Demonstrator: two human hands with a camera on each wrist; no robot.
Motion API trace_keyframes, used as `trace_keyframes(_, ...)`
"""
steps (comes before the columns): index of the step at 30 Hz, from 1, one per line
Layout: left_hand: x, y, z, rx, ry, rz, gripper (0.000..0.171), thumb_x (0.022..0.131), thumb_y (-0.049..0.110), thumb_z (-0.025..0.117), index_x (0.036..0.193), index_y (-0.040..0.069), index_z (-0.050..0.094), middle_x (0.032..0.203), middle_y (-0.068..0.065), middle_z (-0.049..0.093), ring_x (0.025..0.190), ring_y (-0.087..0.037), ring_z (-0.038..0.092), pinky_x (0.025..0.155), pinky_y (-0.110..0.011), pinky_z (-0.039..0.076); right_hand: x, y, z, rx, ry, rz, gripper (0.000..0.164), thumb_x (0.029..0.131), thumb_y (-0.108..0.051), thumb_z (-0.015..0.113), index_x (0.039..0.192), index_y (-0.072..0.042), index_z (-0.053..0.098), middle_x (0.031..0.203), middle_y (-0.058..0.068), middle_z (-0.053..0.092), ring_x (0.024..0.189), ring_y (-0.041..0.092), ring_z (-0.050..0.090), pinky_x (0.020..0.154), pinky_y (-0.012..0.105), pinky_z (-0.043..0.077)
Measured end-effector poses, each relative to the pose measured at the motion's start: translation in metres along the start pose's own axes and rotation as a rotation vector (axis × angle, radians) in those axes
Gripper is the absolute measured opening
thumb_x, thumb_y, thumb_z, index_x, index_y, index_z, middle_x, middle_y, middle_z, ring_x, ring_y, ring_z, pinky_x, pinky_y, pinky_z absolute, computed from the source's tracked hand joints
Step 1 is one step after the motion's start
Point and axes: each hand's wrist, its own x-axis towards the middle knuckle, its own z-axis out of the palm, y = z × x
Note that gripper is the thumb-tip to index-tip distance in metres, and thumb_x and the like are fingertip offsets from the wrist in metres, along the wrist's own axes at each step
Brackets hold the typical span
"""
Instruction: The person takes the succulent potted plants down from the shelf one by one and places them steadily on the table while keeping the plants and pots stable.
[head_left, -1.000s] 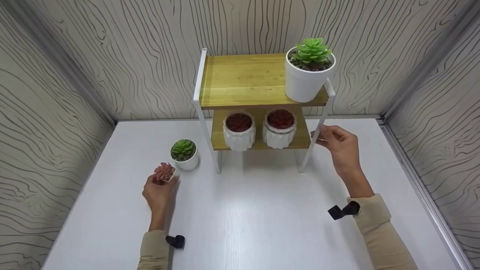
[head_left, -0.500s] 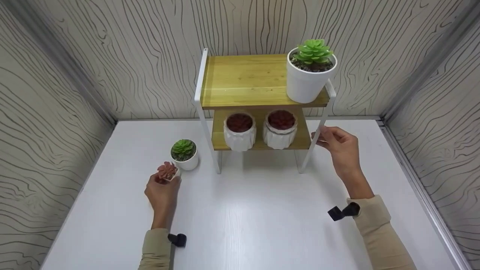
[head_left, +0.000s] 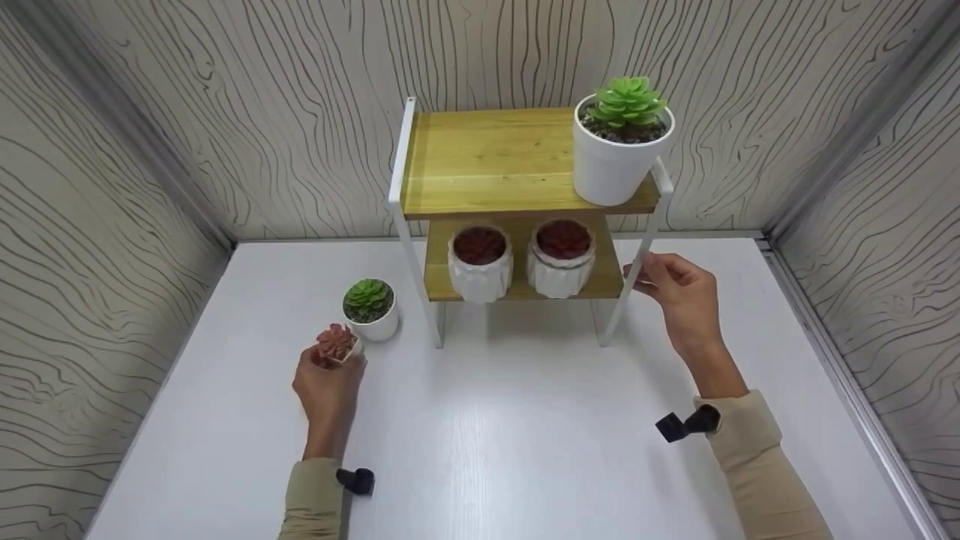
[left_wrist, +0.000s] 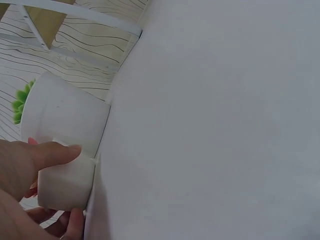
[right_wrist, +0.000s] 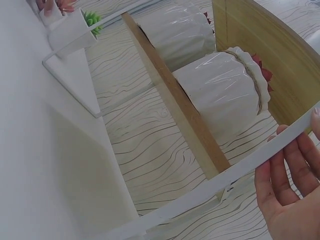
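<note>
My left hand (head_left: 325, 386) grips a small white pot (left_wrist: 67, 185) with a pink succulent (head_left: 335, 342), thumb on one side and fingers on the other. The pot rests on the table beside a larger white pot holding a green succulent (head_left: 367, 297); in the left wrist view the two overlap, so I cannot tell whether they touch. My right hand (head_left: 686, 300) pinches the white metal frame (right_wrist: 250, 162) of a two-tier wooden shelf (head_left: 495, 157) at its right side, thumb and fingers around the bar.
Two fluted white pots with dark red succulents (head_left: 480, 264) (head_left: 561, 259) stand on the lower board. A tall white pot with a green succulent (head_left: 616, 161) occupies the upper board's right end. Wood-grain patterned walls (head_left: 300, 112) enclose the white table (head_left: 480, 435) at the back and sides.
Over the last second my left hand has shifted slightly right with the pink succulent's pot, closer to the green one. The right hand has stayed at the shelf frame.
</note>
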Motion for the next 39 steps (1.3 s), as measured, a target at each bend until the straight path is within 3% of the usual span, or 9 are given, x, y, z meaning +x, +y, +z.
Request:
trace_keyframes(7, -0.003, 0.001, -0.008, 0.01, -0.019, 0.001, 0.086, 0.083, 0.019, 0.088, 0.153, -0.001, 0.041, 0.149, -0.025, 0.052, 0.14, -0.041, 0.05, 0.117, -0.056, 0.047, 0.0, -0.001, 0.0, 0.004, 0.004, 0.01, 0.028, 0.102, -0.026, 0.069, 0.111, 0.0, 0.075, 0.1, -0.001, 0.079, 0.1, 0.012, 0.077, 0.096, 0.028, 0.062)
trace_keyframes(14, -0.009, 0.004, -0.018, 0.08, -0.001, 0.079, 0.095, 0.079, 0.026, 0.092, 0.153, -0.002, 0.041, 0.146, -0.028, 0.051, 0.136, -0.043, 0.05, 0.108, -0.059, 0.047, 0.001, 0.0, 0.001, 0.024, 0.008, -0.013, 0.038, 0.103, -0.02, 0.068, 0.114, 0.016, 0.067, 0.095, -0.001, 0.08, 0.095, 0.012, 0.077, 0.092, 0.029, 0.064)
trace_keyframes(19, -0.014, 0.015, -0.026, 0.088, 0.022, 0.099, 0.099, 0.076, 0.031, 0.095, 0.154, 0.002, 0.042, 0.148, -0.028, 0.047, 0.138, -0.044, 0.046, 0.109, -0.06, 0.047, 0.001, 0.0, 0.001, 0.027, 0.006, -0.016, 0.037, 0.103, -0.02, 0.068, 0.114, 0.016, 0.067, 0.095, -0.001, 0.08, 0.095, 0.012, 0.077, 0.091, 0.028, 0.064)
trace_keyframes(25, -0.021, 0.029, -0.037, 0.051, 0.021, 0.116, 0.097, 0.079, 0.031, 0.094, 0.156, 0.005, 0.041, 0.152, -0.027, 0.043, 0.138, -0.042, 0.044, 0.105, -0.058, 0.048, 0.0, -0.001, 0.0, 0.02, 0.017, -0.009, 0.029, 0.102, -0.02, 0.069, 0.109, 0.008, 0.073, 0.095, 0.0, 0.08, 0.095, 0.013, 0.077, 0.091, 0.028, 0.064)
trace_keyframes(30, -0.027, 0.039, -0.041, 0.038, 0.03, 0.176, 0.092, 0.08, 0.029, 0.093, 0.154, 0.006, 0.044, 0.15, -0.024, 0.045, 0.135, -0.039, 0.045, 0.103, -0.052, 0.047, 0.0, -0.001, 0.0, 0.015, 0.015, -0.007, 0.029, 0.102, -0.021, 0.069, 0.109, 0.007, 0.073, 0.095, -0.001, 0.08, 0.095, 0.013, 0.077, 0.091, 0.027, 0.064)
trace_keyframes(36, -0.031, 0.052, -0.041, -0.008, 0.024, 0.247, 0.082, 0.082, 0.025, 0.091, 0.15, 0.006, 0.049, 0.147, -0.02, 0.049, 0.131, -0.036, 0.048, 0.1, -0.042, 0.042, 0.001, -0.002, 0.0, 0.022, 0.013, -0.013, 0.037, 0.102, -0.021, 0.07, 0.113, 0.015, 0.068, 0.095, 0.0, 0.081, 0.094, 0.013, 0.078, 0.09, 0.028, 0.064)
trace_keyframes(39, -0.035, 0.059, -0.04, -0.04, 0.021, 0.301, 0.079, 0.082, 0.021, 0.091, 0.148, 0.005, 0.051, 0.145, -0.02, 0.05, 0.129, -0.035, 0.049, 0.101, -0.043, 0.042, 0.001, -0.003, 0.0, 0.024, 0.006, -0.017, 0.039, 0.102, -0.021, 0.07, 0.116, 0.016, 0.066, 0.095, 0.0, 0.081, 0.096, 0.014, 0.078, 0.09, 0.028, 0.064)
